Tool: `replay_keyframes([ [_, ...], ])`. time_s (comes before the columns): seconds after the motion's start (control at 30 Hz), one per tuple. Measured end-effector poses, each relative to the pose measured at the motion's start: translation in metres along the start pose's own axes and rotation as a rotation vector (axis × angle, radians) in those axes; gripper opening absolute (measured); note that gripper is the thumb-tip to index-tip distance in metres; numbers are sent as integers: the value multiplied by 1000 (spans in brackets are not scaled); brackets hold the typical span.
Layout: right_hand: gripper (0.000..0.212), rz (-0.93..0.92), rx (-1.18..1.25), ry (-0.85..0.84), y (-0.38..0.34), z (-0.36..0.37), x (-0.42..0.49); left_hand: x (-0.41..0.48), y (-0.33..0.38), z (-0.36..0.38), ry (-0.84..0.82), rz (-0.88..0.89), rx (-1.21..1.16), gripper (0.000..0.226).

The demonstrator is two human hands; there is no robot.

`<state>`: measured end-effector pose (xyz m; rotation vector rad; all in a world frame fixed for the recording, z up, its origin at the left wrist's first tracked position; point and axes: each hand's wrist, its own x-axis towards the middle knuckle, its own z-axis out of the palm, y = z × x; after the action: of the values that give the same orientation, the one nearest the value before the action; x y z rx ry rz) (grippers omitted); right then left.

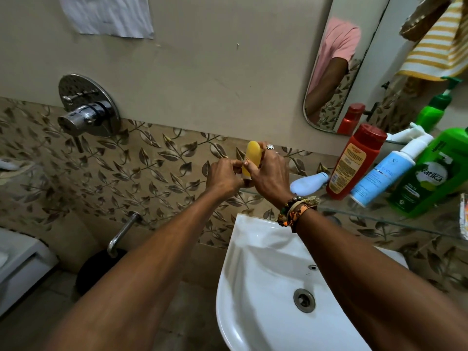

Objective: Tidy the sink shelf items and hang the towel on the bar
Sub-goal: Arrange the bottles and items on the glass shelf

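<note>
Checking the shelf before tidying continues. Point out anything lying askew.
One small white bottle lies on its side on the glass shelf, beside the upright red bottle. The other bottles there stand upright.

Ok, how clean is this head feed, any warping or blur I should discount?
Head view: wide-angle bending tilts the red bottle and green Vatika bottle at right; the yellow bottle is soft; its label is unreadable; light is even and dim, with no harsh glare.

Beige wall (192, 62) above leaf-patterned tiles (152, 168), mirror (336, 72) right.
</note>
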<state>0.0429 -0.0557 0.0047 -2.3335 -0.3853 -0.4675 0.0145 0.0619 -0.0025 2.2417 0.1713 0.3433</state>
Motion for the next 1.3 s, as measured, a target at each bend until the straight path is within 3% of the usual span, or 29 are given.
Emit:
replay_keyframes([
  [0.3,36,32,-23,2,-7,6,2,1,-4,2,42,9,84,41],
  [0.47,57,32,-3,-61,-4,1,-3,1,-3,6,57,-8,126,31],
  [0.53,61,29,5,4,-2,-6,-9,-1,-3,7,73,9,89,45],
  [0.63,38,79,52,130,5,-21,-14,-10,-3,9,166,75,32,75],
  [0.73,31,164,73,210,17,-40,-16,-20,-2,9,379,169,35,58],
  [0.8,31,220,28,203,25,-52,-18,-25,4,10,427,273,39,41],
  [0.9,30,245,-10,181,36,-64,-25,-31,17,20,298,518,139,22],
  [0.97,31,242,-40,133,42,-68,-32,-36,29,31,141,571,139,23],
  [1.1,36,224,-131,-9,53,-76,-41,-40,46,57,-72,528,161,42],
  [1.3,40,196,-148,-106,57,-87,-44,-34,59,85,-209,381,328,61],
])
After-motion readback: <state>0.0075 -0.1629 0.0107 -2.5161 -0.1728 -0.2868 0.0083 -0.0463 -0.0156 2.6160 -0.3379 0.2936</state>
